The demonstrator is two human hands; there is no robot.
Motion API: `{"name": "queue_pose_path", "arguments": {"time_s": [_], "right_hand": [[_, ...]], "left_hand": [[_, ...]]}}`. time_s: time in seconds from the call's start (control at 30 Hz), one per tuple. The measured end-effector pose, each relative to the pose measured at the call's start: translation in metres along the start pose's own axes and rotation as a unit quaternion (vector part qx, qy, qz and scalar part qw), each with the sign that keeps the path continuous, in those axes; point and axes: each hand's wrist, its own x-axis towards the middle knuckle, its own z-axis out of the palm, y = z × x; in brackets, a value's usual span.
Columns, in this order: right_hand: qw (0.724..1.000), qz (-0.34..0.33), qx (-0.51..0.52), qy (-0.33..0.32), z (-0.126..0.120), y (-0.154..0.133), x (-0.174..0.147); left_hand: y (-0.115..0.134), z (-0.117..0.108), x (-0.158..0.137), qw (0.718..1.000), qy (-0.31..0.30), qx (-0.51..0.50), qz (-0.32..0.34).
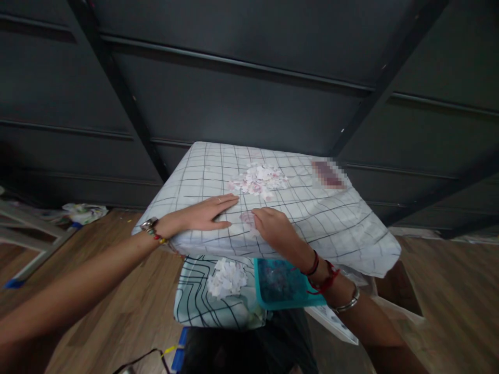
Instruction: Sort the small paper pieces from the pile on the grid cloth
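In the head view, a worktop (343, 223) draped in a white cloth with dark grid lines stands against a dark panelled wall (241, 98); the left hand (206, 213) lies palm down near its front edge, fingers stretched out and thumb spread away, with nothing in its grasp; the right hand (275, 227) is curled, its fingertips at the edge of a thin pinkish scrap (247, 217) lying on the cloth between the two hands; whether those fingers actually pinch it, I cannot tell; just beyond the left fingertips spreads a loose heap of white and pinkish scraps (261, 181); toward the far right corner lies a reddish item (328, 174), pixelated past recognition; below the front edge, on a pale green cloth (191, 306) with black lines, sits a second pile of white scraps (227, 279); just to its right is a teal tray (268, 303), partly under the right forearm, its contents too dim to name; a white box (335, 328) shows below the tray; the left wrist wears a watch (148, 224) and coloured beads (158, 237); the right wears red bands (325, 283) and a silver bangle (348, 302); wooden floor (89, 311) shows on both sides.
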Motion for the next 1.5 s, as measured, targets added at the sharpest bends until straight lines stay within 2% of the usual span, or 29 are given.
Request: {"name": "queue_pose_path", "arguments": {"time_s": [0.2, 0.43, 0.53, 0.67, 0.77, 0.87, 1.0, 1.23, 1.37, 1.5], "right_hand": [[0.996, -0.086, 0.032, 0.003, -0.003, -0.025, -0.005], [0.988, -0.153, 0.036, 0.003, -0.016, -0.043, -0.018], [0.99, -0.132, 0.028, 0.037, -0.02, -0.024, -0.017], [0.996, -0.026, 0.013, 0.088, -0.017, 0.035, -0.004], [0.997, 0.015, -0.006, 0.076, -0.011, 0.081, 0.009], [0.997, 0.025, -0.019, 0.067, -0.006, 0.109, 0.021], [0.996, 0.015, -0.014, 0.082, 0.002, 0.113, 0.028], [0.991, -0.008, 0.015, 0.131, 0.016, 0.104, 0.028], [0.994, 0.009, 0.01, 0.106, 0.015, 0.11, 0.03], [0.997, -0.03, 0.004, 0.07, 0.007, 0.113, 0.028]], "left_hand": [[-0.017, -0.005, -0.01, 0.999, 0.034, -0.004, -0.041], [-0.016, -0.005, -0.007, 0.998, 0.042, 0.046, -0.027], [-0.018, -0.003, -0.005, 0.996, 0.046, 0.069, -0.024], [-0.022, -0.002, 0.011, 0.993, 0.063, 0.095, -0.038], [-0.021, -0.003, 0.034, 0.986, 0.093, 0.109, -0.08], [-0.022, -0.003, 0.055, 0.975, 0.131, 0.123, -0.133], [-0.028, 0.007, 0.064, 0.967, 0.163, 0.129, -0.15], [-0.041, 0.022, 0.053, 0.967, 0.173, 0.118, -0.145], [-0.044, 0.024, 0.057, 0.971, 0.176, 0.108, -0.125], [-0.041, 0.023, 0.059, 0.973, 0.18, 0.099, -0.102]]}}
